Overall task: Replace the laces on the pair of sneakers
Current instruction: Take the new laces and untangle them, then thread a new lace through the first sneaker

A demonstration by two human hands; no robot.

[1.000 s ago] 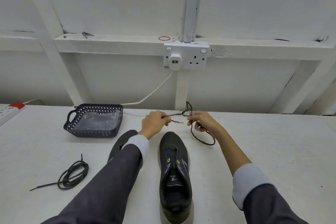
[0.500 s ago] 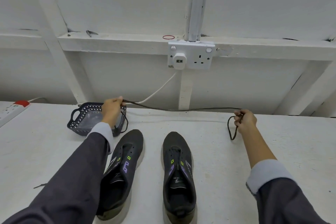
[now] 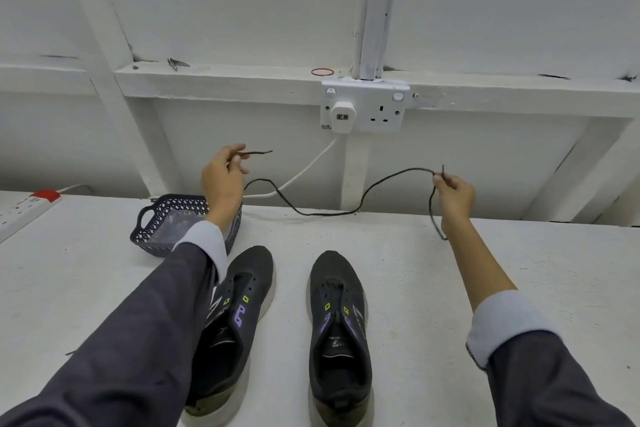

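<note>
Two dark sneakers without laces stand side by side on the white table, toes pointing away: the left sneaker (image 3: 239, 308) partly under my left sleeve, the right sneaker (image 3: 337, 319) in full view. A dark lace (image 3: 311, 213) hangs slack between my raised hands, sagging to the table's far edge. My left hand (image 3: 223, 180) pinches it near one tip, which sticks out to the right. My right hand (image 3: 453, 192) pinches it near the other end, with a loop dangling below the fingers.
A dark perforated basket (image 3: 166, 227) sits behind the left sneaker. A white power strip (image 3: 24, 210) lies at the far left. A wall socket (image 3: 363, 107) with a white cable is on the wall ahead. A lace tip (image 3: 71, 352) shows by my left sleeve.
The lace was pulled taut between my spread hands; now both hands have lifted and the lace hangs slack. Earlier the hands were close together above the right sneaker.
</note>
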